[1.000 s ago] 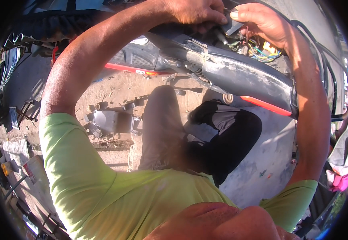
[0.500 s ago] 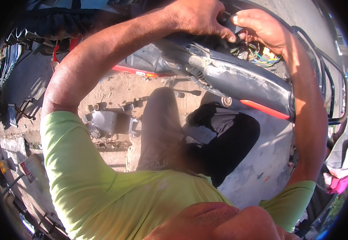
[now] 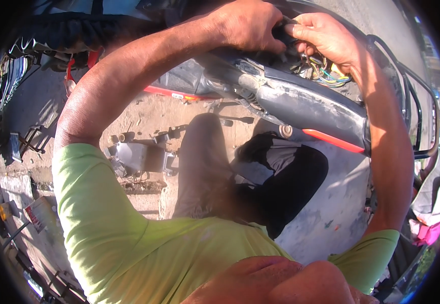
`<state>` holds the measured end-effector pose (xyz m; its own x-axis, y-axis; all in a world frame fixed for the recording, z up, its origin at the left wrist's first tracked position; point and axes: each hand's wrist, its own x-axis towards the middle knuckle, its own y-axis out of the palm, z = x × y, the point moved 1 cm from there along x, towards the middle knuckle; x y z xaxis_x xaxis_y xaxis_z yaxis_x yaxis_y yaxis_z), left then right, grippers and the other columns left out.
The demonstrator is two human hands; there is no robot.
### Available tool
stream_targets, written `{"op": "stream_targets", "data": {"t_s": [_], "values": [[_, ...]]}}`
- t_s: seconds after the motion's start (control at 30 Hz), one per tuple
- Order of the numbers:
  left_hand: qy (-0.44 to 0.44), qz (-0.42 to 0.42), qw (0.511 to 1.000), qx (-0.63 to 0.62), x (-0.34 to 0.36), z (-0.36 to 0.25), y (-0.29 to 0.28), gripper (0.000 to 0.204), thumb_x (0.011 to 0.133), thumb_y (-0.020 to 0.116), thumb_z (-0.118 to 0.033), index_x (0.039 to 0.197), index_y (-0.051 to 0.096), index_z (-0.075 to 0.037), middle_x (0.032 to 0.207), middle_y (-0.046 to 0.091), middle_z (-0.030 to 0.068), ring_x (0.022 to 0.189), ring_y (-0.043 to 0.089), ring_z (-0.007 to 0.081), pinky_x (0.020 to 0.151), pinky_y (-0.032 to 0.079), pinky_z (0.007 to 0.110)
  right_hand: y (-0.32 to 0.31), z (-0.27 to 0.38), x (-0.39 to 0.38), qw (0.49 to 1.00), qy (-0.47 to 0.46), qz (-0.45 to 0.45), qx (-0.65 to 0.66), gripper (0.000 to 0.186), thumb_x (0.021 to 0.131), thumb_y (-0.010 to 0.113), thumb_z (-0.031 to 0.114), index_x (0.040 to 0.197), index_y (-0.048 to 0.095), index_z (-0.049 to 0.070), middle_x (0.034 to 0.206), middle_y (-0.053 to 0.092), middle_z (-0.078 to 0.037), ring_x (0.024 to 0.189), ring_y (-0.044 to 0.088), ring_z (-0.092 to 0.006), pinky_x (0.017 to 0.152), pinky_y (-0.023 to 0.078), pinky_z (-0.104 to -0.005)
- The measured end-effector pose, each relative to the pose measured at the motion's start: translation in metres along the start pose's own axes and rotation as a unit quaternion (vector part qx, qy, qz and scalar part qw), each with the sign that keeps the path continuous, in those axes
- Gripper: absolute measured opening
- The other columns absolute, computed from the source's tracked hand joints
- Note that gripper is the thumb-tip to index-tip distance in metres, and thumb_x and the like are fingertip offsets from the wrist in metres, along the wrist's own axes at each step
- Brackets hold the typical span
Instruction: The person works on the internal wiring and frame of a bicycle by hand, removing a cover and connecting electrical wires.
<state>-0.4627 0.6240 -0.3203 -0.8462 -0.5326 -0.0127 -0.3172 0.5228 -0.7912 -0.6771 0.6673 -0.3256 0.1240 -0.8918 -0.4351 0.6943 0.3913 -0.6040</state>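
Observation:
Both my hands meet over the dirty black and grey body of a motorcycle (image 3: 311, 104) with a red strip along its side. My left hand (image 3: 253, 25) is closed, its fingers curled over a small dark part. Just to the right, my right hand (image 3: 329, 38) pinches at the same dark spot with thumb and fingers. What they grip is mostly hidden by the fingers and shadow. Below the right hand, a bundle of yellow, blue and green wires (image 3: 324, 73) hangs loose in an opening of the motorcycle.
A black tubular rack (image 3: 407, 86) curves round the right end of the motorcycle. On the ground at left lies a grey metal part (image 3: 130, 154) among small loose pieces. My bent legs (image 3: 205, 162) are close below the motorcycle. Pink cloth (image 3: 427, 233) shows at far right.
My right hand has shifted slightly left and closed its thumb against the dark part. My left fingers have curled in a little closer. The motorcycle stays in place.

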Motion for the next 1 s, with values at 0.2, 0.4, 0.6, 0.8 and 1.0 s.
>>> {"op": "stream_targets", "data": {"t_s": [0.2,0.4,0.6,0.8,1.0], "values": [[-0.047,-0.003,0.999,-0.015,-0.003,-0.007,-0.009,0.034,0.086,0.077,-0.031,0.097,0.074,0.001,0.092,0.075,0.0206,0.084,0.073,0.0327,0.079,0.058,0.042,0.017,0.007,-0.010,0.965,-0.095,-0.154,-0.192,0.032,0.090,0.072,0.028,0.085,0.064,-0.003,0.071,0.064,-0.009,0.068,0.063,-0.0178,0.067,0.052,-0.0367],[-0.019,-0.024,0.999,0.031,0.003,0.003,-0.008,0.029,0.087,0.076,-0.027,0.097,0.072,0.001,0.091,0.074,0.0194,0.081,0.072,0.0318,0.077,0.057,0.042,0.024,0.027,-0.023,0.956,-0.081,-0.178,-0.220,0.034,0.086,0.071,0.026,0.095,0.066,-0.006,0.083,0.071,-0.021,0.077,0.070,-0.0330,0.075,0.055,-0.0438],[0.051,-0.081,0.995,-0.025,0.005,0.016,-0.004,0.027,0.089,0.074,-0.023,0.105,0.073,-0.001,0.094,0.074,0.0184,0.086,0.073,0.0317,0.081,0.057,0.040,0.024,0.030,-0.027,0.950,-0.077,-0.184,-0.240,0.035,0.085,0.074,0.026,0.100,0.068,-0.005,0.093,0.073,-0.023,0.089,0.073,-0.0375,0.082,0.056,-0.0435],[0.045,-0.059,0.992,-0.106,0.002,0.012,-0.012,0.031,0.094,0.072,-0.022,0.118,0.072,-0.002,0.104,0.076,0.0168,0.091,0.073,0.0297,0.085,0.058,0.039,0.027,0.037,-0.032,0.954,-0.062,-0.160,-0.246,0.040,0.086,0.076,0.025,0.111,0.067,-0.005,0.100,0.074,-0.024,0.096,0.073,-0.0392,0.086,0.056,-0.0451],[-0.023,-0.008,0.984,-0.178,0.000,-0.001,-0.018,0.036,0.096,0.071,-0.021,0.126,0.070,-0.001,0.109,0.076,0.0164,0.090,0.073,0.0228,0.083,0.058,0.035,0.027,0.023,-0.027,0.956,-0.084,-0.191,-0.206,0.054,0.086,0.076,0.025,0.129,0.061,-0.002,0.107,0.073,-0.027,0.105,0.072,-0.0403,0.093,0.055,-0.0465]]}}
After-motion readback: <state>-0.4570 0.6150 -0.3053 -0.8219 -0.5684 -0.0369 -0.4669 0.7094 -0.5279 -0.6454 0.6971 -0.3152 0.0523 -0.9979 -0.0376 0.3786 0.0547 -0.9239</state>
